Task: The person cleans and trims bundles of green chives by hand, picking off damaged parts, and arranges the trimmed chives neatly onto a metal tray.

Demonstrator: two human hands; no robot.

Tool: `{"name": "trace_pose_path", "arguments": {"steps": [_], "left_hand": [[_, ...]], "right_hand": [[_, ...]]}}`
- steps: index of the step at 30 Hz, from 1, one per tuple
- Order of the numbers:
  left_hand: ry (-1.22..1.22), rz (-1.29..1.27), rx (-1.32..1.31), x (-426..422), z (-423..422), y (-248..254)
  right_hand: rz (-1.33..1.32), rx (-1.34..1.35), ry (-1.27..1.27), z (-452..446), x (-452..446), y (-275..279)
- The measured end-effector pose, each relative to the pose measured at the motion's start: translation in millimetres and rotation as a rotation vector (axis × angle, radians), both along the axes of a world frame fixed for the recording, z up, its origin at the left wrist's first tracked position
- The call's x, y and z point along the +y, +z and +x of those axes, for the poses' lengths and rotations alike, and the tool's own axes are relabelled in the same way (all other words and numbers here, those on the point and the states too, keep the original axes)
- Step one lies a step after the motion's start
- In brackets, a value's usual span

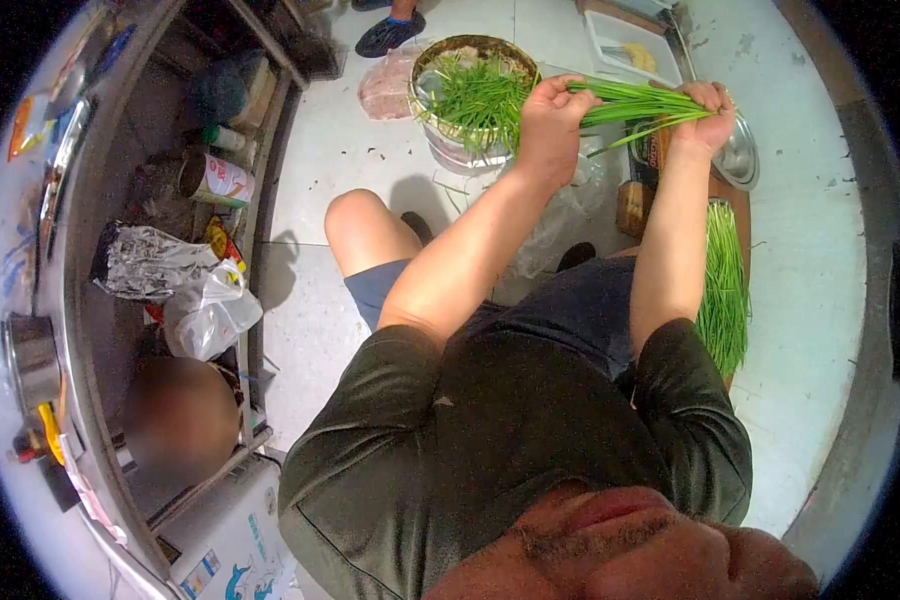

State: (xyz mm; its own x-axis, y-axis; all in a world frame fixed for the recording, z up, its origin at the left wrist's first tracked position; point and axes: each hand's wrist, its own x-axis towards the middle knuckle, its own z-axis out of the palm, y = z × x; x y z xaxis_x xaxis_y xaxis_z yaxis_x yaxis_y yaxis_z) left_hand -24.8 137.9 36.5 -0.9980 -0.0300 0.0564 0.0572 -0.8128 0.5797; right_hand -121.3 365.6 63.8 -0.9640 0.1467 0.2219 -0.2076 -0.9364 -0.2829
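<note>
A bunch of long green chives (635,103) is stretched sideways between my two hands. My left hand (552,128) is closed with thumb and fingers pinched on the left end of the bunch. Its other end is gripped in my right hand (705,120), fingers curled around the stalks. Just left of my left hand stands a round metal bucket (460,155), with loose chives (475,95) heaped on top and hanging over its rim. Below my right forearm, a larger pile of chives (725,295) lies along the right side.
A metal bowl (740,150) leans near the right wall, and a white tray (605,40) holds something yellowish. Clear plastic (560,215) lies on the tiled floor. Shelving with a can (225,182) and bags (210,315) lines the left. Another person's dark shoe (390,35) is beyond the bucket.
</note>
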Motion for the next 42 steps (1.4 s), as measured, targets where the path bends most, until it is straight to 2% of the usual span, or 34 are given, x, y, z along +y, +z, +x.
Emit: {"name": "trace_pose_path", "arguments": {"steps": [4,7,13,20,22,25,26,29,32,35,38,42], "left_hand": [[0.0,-0.033,-0.01,-2,0,0],[-0.004,-0.035,-0.036,-3,0,-1],[0.014,-0.122,-0.043,-8,0,-3],[-0.089,-0.171,-0.097,-22,0,2],[-0.107,-0.102,-0.061,-25,-2,2],[-0.144,0.026,-0.054,-28,0,5],[-0.156,0.072,-0.059,-29,0,6],[-0.165,0.094,-0.122,-32,-6,-5],[-0.199,0.025,-0.032,-38,-14,-20],[-0.161,0.105,-0.094,-37,-15,-17],[-0.127,0.044,-0.101,-42,-17,-22],[-0.042,-0.082,-0.19,-52,-19,-18]], "right_hand": [[-0.052,0.038,0.05,-4,3,-4],[0.207,-0.149,-0.224,11,-18,9],[0.089,-0.099,-0.066,-5,6,-8],[0.094,-0.118,-0.089,-11,11,-12],[0.056,-0.123,-0.082,-15,14,-13],[0.242,-0.217,-0.179,-12,6,-6],[0.222,-0.219,-0.162,-17,11,-11],[0.231,-0.273,-0.174,-30,21,-23],[0.328,-0.401,-0.259,-30,11,-21],[0.327,-0.466,-0.272,-46,22,-36],[0.315,-0.51,-0.314,-40,10,-31],[0.216,-0.532,-0.371,-15,-34,3]]}}
